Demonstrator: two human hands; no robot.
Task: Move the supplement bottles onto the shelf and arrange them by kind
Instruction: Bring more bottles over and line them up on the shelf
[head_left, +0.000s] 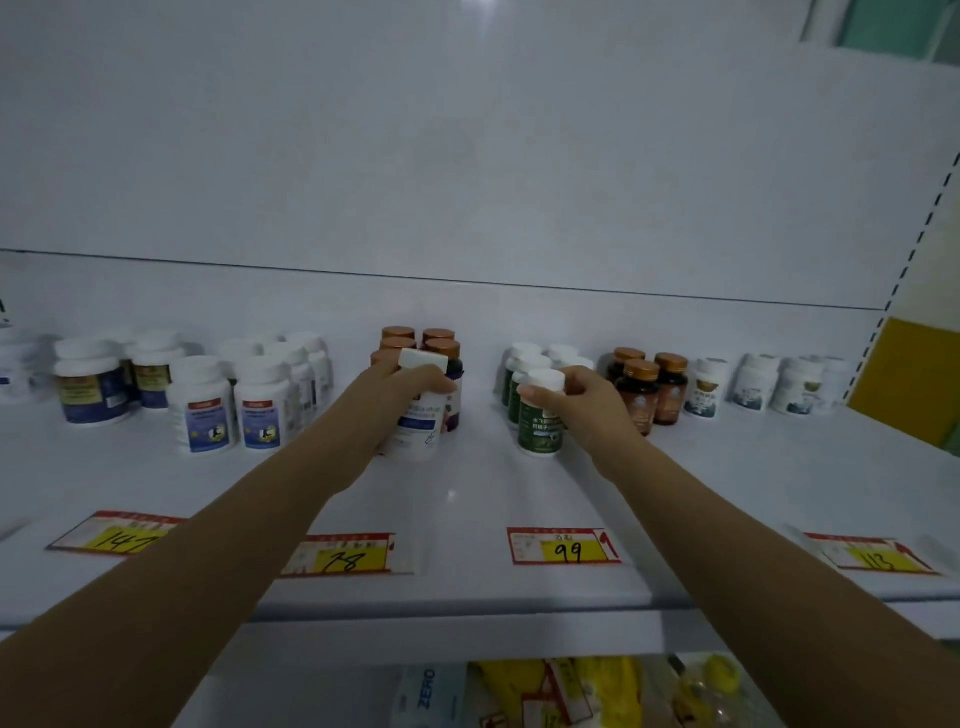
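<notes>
The left hand (400, 395) clasps a tilted white-capped, white-labelled bottle (422, 410) just at six o'clock of the copper-capped purple bottles (415, 345), while the right hand (587, 402) pinches an upright green-labelled white-capped bottle (541, 415) on the white shelf (467, 499), touching its green group (524, 364) at twelve o'clock.

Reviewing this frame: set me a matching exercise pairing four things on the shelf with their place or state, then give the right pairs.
Things:
1. white bottle with blue label
2. green bottle with white cap
3. price tag reading 99
4. amber bottles with copper caps

Place or state:
A. lying flat near the shelf's front edge
B. held by the left hand, in front of the purple-label bottles
C. standing right of the green group
D. gripped at the cap by the right hand

Pairs: 1-B, 2-D, 3-A, 4-C
</notes>
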